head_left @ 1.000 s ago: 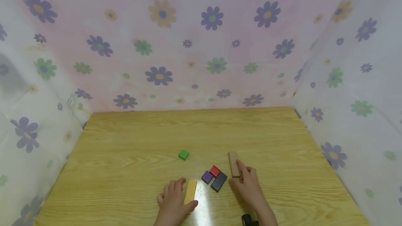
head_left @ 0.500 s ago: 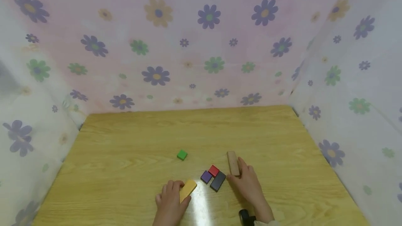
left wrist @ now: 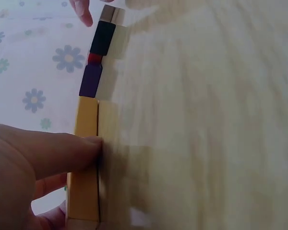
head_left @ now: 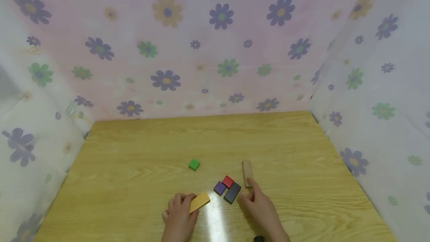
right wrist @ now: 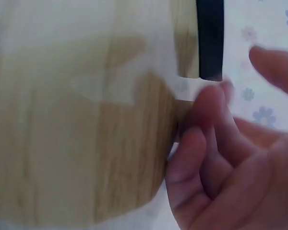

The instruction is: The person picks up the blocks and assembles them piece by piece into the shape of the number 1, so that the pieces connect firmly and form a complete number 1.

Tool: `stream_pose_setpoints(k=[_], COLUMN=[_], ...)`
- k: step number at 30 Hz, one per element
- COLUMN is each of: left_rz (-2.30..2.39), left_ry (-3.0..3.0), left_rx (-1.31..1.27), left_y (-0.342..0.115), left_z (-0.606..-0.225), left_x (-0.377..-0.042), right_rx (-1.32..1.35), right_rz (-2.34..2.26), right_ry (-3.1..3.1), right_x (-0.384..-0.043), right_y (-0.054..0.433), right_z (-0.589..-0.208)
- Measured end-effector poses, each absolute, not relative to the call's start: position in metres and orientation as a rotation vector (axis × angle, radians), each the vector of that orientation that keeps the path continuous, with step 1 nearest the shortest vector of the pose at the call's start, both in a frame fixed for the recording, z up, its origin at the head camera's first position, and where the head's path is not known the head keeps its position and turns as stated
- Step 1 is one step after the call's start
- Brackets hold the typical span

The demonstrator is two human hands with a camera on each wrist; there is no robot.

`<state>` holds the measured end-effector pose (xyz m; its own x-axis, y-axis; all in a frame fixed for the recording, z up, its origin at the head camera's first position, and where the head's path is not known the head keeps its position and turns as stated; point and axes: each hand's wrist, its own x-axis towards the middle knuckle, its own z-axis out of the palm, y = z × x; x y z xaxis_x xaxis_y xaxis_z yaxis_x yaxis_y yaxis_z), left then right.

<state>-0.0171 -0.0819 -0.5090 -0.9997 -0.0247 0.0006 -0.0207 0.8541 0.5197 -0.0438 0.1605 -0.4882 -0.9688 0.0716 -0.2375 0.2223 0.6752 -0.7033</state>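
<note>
My left hand [head_left: 178, 212] holds a yellow block [head_left: 201, 201] between thumb and fingers, low over the table. In the left wrist view the thumb lies across the side of this long yellow block [left wrist: 84, 196]. On the right, my right hand [head_left: 261, 207] touches the near end of a plain wooden block [head_left: 246, 170] with its index finger. Its thumb is apart from that block, close to a dark block [head_left: 232, 192]. A red block [head_left: 227, 181] and a purple block [head_left: 220, 188] sit against or beside the dark one. The right wrist view shows the dark block [right wrist: 211, 43] near the fingers.
A small green block [head_left: 193, 164] lies farther back on the wood-grain table [head_left: 134, 152]. Flower-patterned cloth [head_left: 188, 47] walls the table in at the back and sides. A small black object [head_left: 258, 239] shows by the right wrist.
The left hand has turned the yellow block clockwise, its far end now pointing more to the right. The right index finger has shifted onto the wooden block, and the thumb has moved left toward the dark block.
</note>
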Motion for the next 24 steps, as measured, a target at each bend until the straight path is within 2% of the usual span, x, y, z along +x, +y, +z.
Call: stream_pose_setpoints(k=[4,13,24], left_rz=[-0.835,-0.814,-0.866], left_ry=[-3.020,-2.981,-3.058], left_rx=[0.119,0.101,0.139], left_y=[-0.085,-0.083,-0.097], left_z=[-0.510,-0.515,-0.508], left_x=[-0.016,-0.020,-0.014], right_rx=[0.146,0.128,0.179], right_rz=[-1.113,-0.779,-0.774], right_ry=[2.695,2.846,2.836], right_x=[-0.039,-0.044,-0.045], right_y=[0.155,0.136,0.133], right_z=[-0.488,-0.488,-0.490])
